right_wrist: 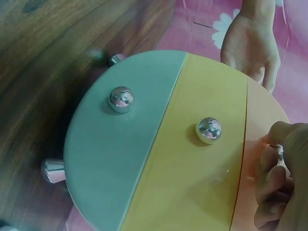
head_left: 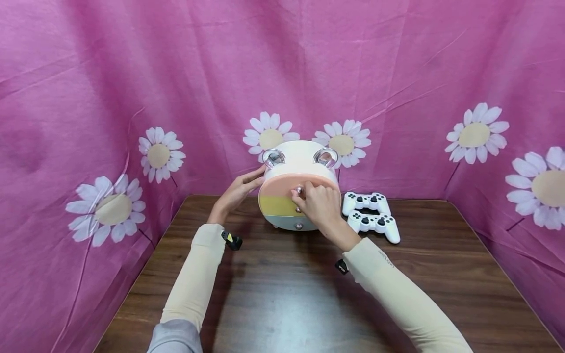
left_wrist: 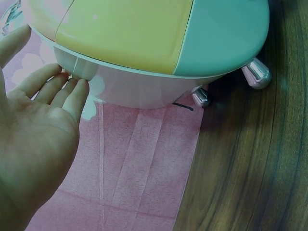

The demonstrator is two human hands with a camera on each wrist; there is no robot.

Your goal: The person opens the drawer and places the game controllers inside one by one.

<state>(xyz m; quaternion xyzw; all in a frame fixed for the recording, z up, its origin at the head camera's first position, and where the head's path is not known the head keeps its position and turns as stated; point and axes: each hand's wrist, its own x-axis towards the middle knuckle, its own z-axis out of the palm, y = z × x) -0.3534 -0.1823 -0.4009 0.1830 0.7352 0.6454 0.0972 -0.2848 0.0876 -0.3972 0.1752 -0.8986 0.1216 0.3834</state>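
A rounded white box (head_left: 300, 159) has a front of three bands, orange on top, yellow (head_left: 278, 206) in the middle and green (right_wrist: 115, 154) below, each with a silver knob. My right hand (head_left: 323, 205) pinches the top knob between thumb and fingers; in the right wrist view the hand (right_wrist: 284, 178) partly covers that knob. My left hand (head_left: 238, 193) lies against the box's left side, and in the left wrist view its fairly straight fingertips (left_wrist: 83, 83) touch the white side wall (left_wrist: 139, 89).
Two white game controllers (head_left: 367, 202) lie one in front of the other, just right of the box on the brown wooden table (head_left: 282, 294). Pink cloth (head_left: 212, 73) with daisies hangs behind the table and at both sides. Silver feet (left_wrist: 257, 74) stick out under the box.
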